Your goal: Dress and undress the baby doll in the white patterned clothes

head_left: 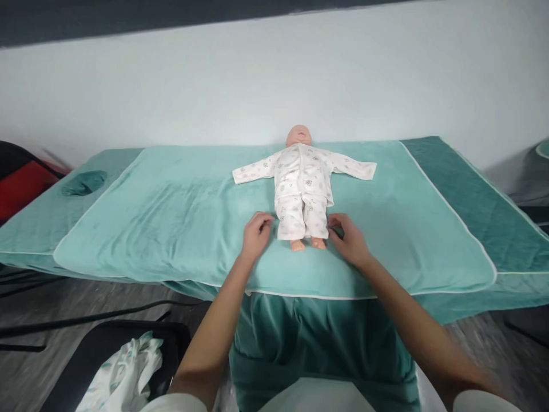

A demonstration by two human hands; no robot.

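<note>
A baby doll (299, 136) lies on its back on the bed. It wears a white printed long-sleeved top (300, 171) with both sleeves stretched out sideways, and matching trousers (291, 217). Its bare feet (318, 243) poke out below the trouser cuffs. Just left of the trouser legs rests my left hand (257, 234), fingers loosely curled and thumb apart, holding nothing visible. On the other side, my right hand (349, 239) has its fingertips at the trouser edge, with a gap between thumb and fingers. Whether those fingertips touch the cloth I cannot tell.
A light green cover (193, 212) lies over the darker green massage bed (484, 189), which has a face hole (84, 183) at the left. Behind is a white wall (257, 91). At lower left, a crumpled white printed cloth (124, 372) lies on a black chair (81, 360).
</note>
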